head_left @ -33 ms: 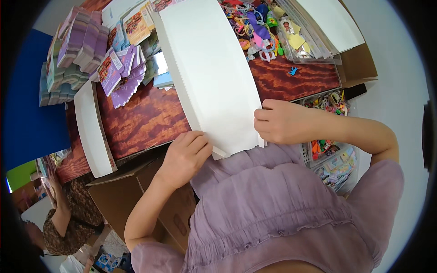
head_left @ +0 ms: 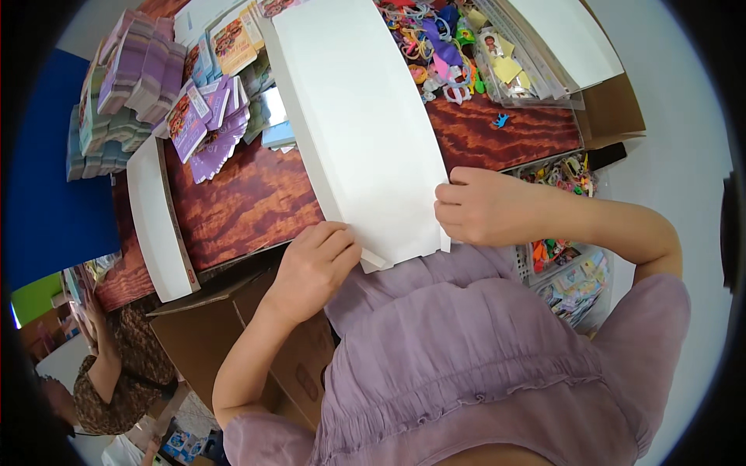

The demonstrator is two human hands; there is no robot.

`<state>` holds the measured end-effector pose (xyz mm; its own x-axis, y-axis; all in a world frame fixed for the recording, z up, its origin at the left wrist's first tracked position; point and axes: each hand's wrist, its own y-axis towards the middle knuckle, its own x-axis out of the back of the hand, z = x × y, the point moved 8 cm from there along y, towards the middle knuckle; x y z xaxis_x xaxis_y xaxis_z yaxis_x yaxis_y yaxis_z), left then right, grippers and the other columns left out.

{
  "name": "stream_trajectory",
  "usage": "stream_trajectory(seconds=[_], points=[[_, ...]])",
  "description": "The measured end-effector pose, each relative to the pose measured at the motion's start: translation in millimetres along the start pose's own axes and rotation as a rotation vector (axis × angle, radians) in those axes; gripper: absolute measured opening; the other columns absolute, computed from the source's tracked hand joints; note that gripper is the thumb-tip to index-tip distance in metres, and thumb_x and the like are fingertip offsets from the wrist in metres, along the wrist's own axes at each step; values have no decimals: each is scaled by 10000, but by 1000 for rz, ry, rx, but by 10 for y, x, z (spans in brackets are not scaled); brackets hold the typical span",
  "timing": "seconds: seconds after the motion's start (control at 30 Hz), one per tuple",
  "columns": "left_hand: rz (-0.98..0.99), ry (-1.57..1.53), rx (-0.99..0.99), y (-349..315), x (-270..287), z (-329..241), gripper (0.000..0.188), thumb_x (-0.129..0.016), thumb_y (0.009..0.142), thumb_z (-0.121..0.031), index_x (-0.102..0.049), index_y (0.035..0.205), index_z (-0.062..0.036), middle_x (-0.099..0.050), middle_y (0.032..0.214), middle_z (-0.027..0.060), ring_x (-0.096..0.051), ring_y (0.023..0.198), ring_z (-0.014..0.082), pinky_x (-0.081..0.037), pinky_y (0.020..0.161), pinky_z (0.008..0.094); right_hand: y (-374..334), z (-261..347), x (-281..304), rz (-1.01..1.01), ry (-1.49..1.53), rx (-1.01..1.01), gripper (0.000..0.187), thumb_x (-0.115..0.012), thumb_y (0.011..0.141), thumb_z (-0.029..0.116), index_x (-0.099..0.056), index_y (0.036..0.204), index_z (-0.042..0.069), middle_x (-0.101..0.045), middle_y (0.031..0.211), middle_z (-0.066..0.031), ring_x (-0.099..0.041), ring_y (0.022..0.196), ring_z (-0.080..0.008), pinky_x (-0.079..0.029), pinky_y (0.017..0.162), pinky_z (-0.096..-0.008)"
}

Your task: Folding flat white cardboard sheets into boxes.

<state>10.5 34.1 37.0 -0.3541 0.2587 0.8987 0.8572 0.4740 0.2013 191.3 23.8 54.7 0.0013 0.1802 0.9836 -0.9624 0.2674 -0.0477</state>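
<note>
A long white cardboard tray with low folded sides stretches away from me across the table, its near end sticking out over the edge above my lap. At its near left corner, beside a small white flap, my left hand has its fingers curled over the side wall. My right hand pinches the right side wall a little farther up, above another narrow flap. Both hands are closed on the cardboard, and the fingertips are partly hidden.
Stacked card packs and fanned purple cards lie left on the red-brown table, near another white tray. Small colourful toys are heaped at right. An open cardboard box stands below; a co-worker is at lower left.
</note>
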Motion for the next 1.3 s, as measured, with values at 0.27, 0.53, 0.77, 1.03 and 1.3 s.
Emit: stream_trajectory(seconds=[0.27,0.53,0.77,1.03,1.3], points=[[272,-109,118,115,-86,190,200,-748,748,-80,-651,914,-27,-653,1052,95,-628,1053,302,-540,883,380,18,-103,99,-134,120,-120,134,-675,766,120,-645,868,40,-647,982,-70,-614,1038,-251,-513,801,-362],[40,-210,215,127,324,210,469,-820,748,-66,-719,1205,-96,-629,1337,137,-587,1256,377,-528,988,452,-236,-276,492,-544,368,-298,128,-692,824,14,-671,948,-4,-703,1042,-131,-691,988,-321,-563,814,-403],[-229,177,259,-4,712,185,500,-764,747,16,-732,1230,-112,-616,1316,154,-603,1203,384,-510,975,488,-408,-355,793,-779,407,-393,175,-620,839,-68,-680,990,-2,-718,1106,-151,-689,1008,-349,-546,858,-429],[-243,-3,157,95,408,125,227,-773,733,-15,-703,947,-36,-669,1000,107,-668,883,292,-544,709,389,-197,-260,353,-608,202,-303,209,-680,824,31,-679,1030,-5,-681,998,-132,-672,974,-325,-541,798,-385],[-113,155,149,250,-129,173,233,-689,764,-6,-687,997,-24,-638,899,89,-609,809,276,-520,702,383,30,-302,-269,-481,83,-270,217,-672,776,111,-641,970,18,-603,917,-79,-624,898,-268,-495,712,-368]])
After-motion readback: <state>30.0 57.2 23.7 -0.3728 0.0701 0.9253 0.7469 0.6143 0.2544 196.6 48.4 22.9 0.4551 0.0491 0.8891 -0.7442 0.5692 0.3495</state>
